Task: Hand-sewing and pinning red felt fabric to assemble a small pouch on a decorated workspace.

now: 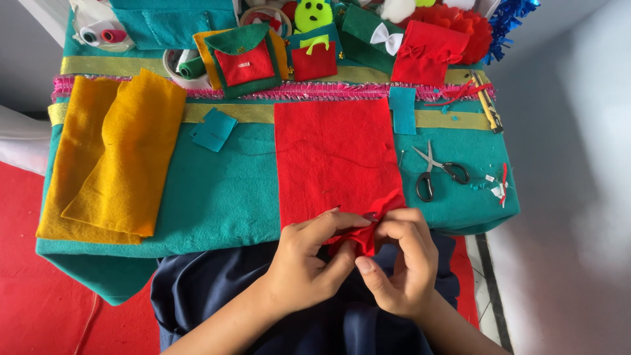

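A large red felt sheet [335, 158] lies on the teal felt-covered table [223, 197]. Its near right corner is bunched up into folds at the table's front edge. My left hand [309, 260] and my right hand [401, 263] both pinch that gathered red felt between thumb and fingers, the hands almost touching each other. Part of the gathered felt is hidden inside my fingers.
Black-handled scissors [434, 172] lie right of the red sheet. Folded yellow felt [112, 158] sits at the left. A small teal felt piece [213, 129] and another teal strip [402, 110] lie nearby. Felt pouches, thread spools and ornaments line the back edge.
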